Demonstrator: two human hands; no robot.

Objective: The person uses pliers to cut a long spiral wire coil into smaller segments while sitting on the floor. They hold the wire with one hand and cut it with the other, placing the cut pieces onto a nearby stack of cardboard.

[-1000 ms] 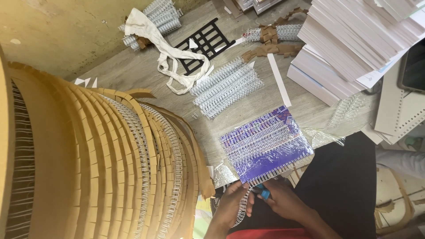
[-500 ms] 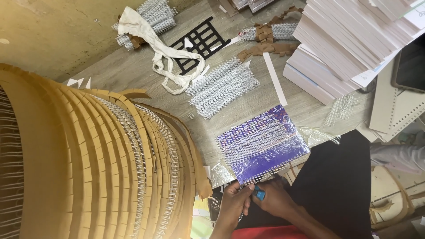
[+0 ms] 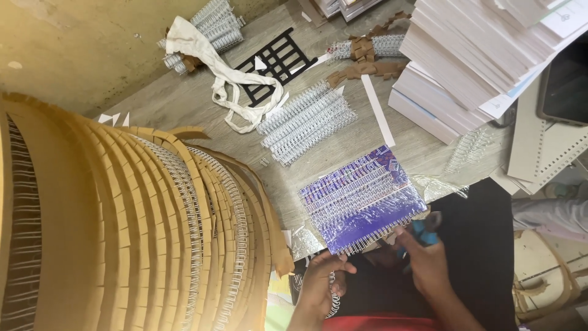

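Wire comb going onto the purple patterned booklet (image 3: 362, 201) at the table's near edge.
Left hand (image 3: 323, 281) grips silver wire coil (image 3: 334, 299); right hand (image 3: 425, 260) clutches blue-handled pliers (image 3: 422, 230); binding unfinished.

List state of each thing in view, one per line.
Purple book: flat on table, loose wire combs lying across it.
Left hand: fingers closed on a wire coil.
Right hand: closed on blue-handled tool, at the book's edge.
Wire combs: loose pile, unbound.
White cloth: crumpled.
Paper stacks: piled, leaning.
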